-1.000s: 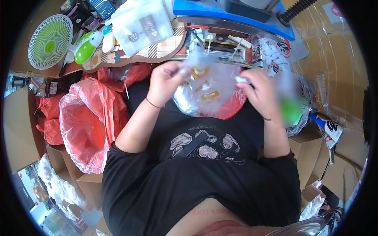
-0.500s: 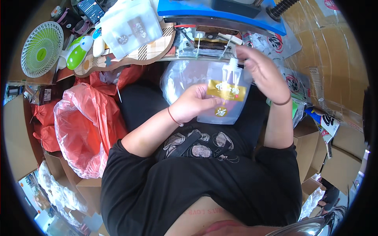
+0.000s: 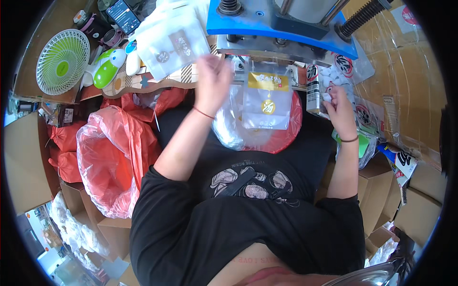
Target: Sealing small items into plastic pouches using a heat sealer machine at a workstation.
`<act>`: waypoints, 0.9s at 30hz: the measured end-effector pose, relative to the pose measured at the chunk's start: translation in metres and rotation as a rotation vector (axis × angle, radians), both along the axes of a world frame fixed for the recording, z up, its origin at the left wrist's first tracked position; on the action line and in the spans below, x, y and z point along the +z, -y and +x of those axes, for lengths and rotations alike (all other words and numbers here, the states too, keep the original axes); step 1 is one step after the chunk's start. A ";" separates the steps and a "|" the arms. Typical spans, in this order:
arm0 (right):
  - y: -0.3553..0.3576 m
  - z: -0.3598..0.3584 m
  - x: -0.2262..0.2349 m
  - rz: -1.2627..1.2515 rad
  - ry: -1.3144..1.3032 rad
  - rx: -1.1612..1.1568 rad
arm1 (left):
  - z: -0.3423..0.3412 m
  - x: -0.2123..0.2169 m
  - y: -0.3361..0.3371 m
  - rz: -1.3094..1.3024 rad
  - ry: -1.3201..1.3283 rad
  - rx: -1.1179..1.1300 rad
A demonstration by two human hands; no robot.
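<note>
A translucent pouch with a gold band and a gold round emblem lies flat in front of the person, its upper end just below the front edge of a press with a blue plate; whether it is clamped there I cannot tell. Its lower part overlaps a clear plastic bag and a red bag above the person's lap. To the pouch's right, the right hand has its thumb and fingers closed on a small white piece, beside a clear bag of white pieces. To the pouch's left, the left hand is raised and blurred, its fingers curled; I cannot tell whether it grips anything. It is near a stack of pouches on a checked board. Farther left are a white computer mouse, a phone with a lit screen and a green-and-white fan, while a large open red liner gapes below them.
</note>
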State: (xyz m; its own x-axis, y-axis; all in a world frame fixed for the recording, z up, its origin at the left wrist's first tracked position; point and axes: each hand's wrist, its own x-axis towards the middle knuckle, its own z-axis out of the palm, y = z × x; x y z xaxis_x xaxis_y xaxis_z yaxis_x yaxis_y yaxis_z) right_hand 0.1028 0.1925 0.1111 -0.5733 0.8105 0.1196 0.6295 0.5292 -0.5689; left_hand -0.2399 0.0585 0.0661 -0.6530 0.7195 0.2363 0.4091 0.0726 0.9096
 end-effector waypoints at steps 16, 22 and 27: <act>0.064 -0.088 0.053 0.031 -0.319 0.400 | 0.024 0.028 0.063 -0.165 0.387 -0.472; 0.053 -0.107 0.066 -0.088 -0.453 0.427 | 0.061 0.044 0.062 -0.375 0.522 -0.751; 0.037 -0.089 0.078 -0.131 -0.171 0.590 | 0.089 0.042 0.059 -0.276 1.105 -0.900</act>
